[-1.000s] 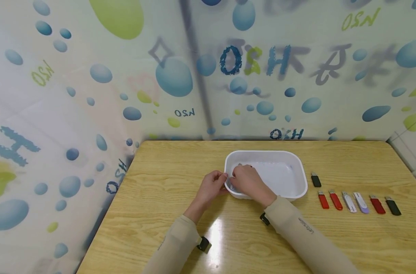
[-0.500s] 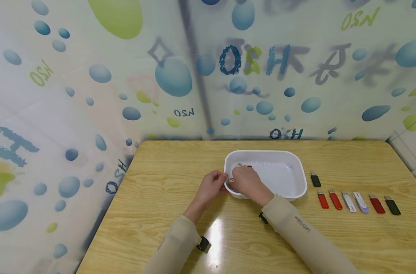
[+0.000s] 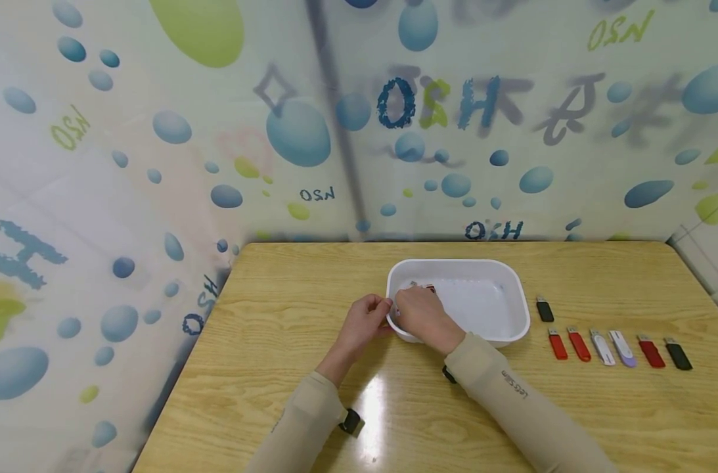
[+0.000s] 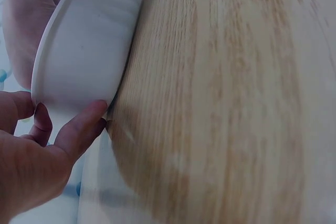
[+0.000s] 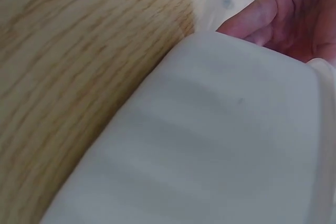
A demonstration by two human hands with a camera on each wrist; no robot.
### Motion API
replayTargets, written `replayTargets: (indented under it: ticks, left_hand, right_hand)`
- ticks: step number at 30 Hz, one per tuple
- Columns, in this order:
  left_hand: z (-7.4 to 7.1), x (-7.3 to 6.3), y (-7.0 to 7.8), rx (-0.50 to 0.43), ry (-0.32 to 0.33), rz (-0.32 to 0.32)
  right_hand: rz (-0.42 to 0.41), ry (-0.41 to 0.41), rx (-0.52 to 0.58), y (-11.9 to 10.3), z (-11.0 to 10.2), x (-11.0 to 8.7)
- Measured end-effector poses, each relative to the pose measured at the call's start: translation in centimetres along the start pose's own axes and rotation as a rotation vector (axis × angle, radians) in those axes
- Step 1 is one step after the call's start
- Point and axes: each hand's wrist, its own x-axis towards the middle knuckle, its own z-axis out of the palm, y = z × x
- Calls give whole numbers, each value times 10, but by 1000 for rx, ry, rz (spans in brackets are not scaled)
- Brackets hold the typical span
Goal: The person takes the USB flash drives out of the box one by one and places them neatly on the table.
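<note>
A white plastic tub (image 3: 483, 309) stands on the wooden table. At its near left corner my left hand (image 3: 361, 322) holds the tub, thumb and finger meeting at the rim. In the left wrist view other fingertips of that hand (image 4: 39, 169) touch the tub's outer wall (image 4: 84, 51) low down. My right hand (image 3: 420, 312) reaches over the front rim into the left end of the tub. Its fingertips are hidden, so I cannot tell what they hold. Just past its knuckles a small dark red item (image 3: 431, 288) and a metallic tip (image 3: 414, 284) show.
Right of the tub lies a row of USB sticks, including a red one (image 3: 558, 345), a white one (image 3: 603, 348) and a dark red one (image 3: 651, 352). A black USB stick (image 3: 544, 310) lies nearer the tub. A patterned curtain (image 3: 453, 164) hangs behind the table.
My right hand has shifted a little to the left inside the tub, and more of the dark red item shows. The left hand and the row of USB sticks stay put.
</note>
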Motion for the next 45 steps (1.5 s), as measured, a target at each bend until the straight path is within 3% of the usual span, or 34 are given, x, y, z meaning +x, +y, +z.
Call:
replayTargets:
  ticks: [9,22,29,37,45]
  left_hand:
    - [-1,2,-2,5,0,3]
    - [1,2,-2,-2,8,0]
    - [1,2,-3,-7,-4,-3]
    - [-1,1,-2,-6,-6,-12]
    - [0,2,-2,-4,-1,-12]
  right_hand:
    - [-23,13,9,1,-1,-1]
    - [104,-41,126,11,-8,-9]
    - [100,20,196,20,-22,-23]
    - [151,45,273,28,-48,-43]
    - [149,170,280,48,-68,-69]
